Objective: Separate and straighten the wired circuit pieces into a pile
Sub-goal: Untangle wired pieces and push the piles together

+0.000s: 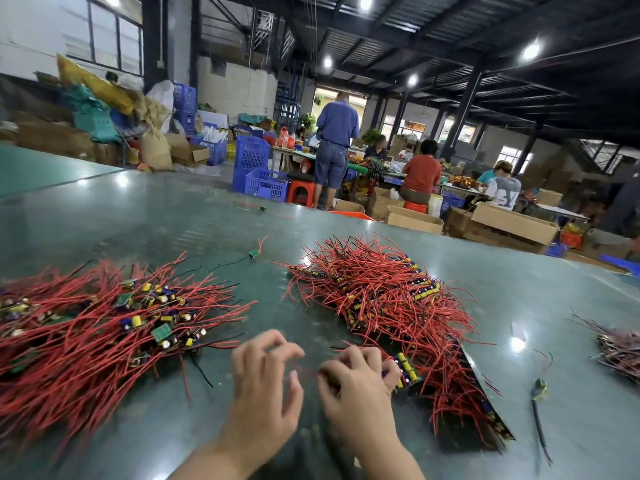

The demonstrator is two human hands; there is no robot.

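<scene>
Workshop hall: dark steel roof, ceiling lamps, blue crates (256, 169), cardboard boxes, seated workers at far benches. Glossy grey-green table (138, 216) reflects the lamps. Loose pile of wired circuit pieces (104, 327) at left; denser tangled heap (391, 306) at right. Left hand (266, 386) fingers loosely curled, grip blurred, cannot tell. Right hand (356, 386) pinches a piece at the heap's near edge.

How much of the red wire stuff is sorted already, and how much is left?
Done: a big loose pile of separated pieces lies on the left. In hand: the right hand grips a piece at the near edge of the joined bunch; the left hand hovers open beside it. Left: that whole bunch, roughly as big.
</scene>
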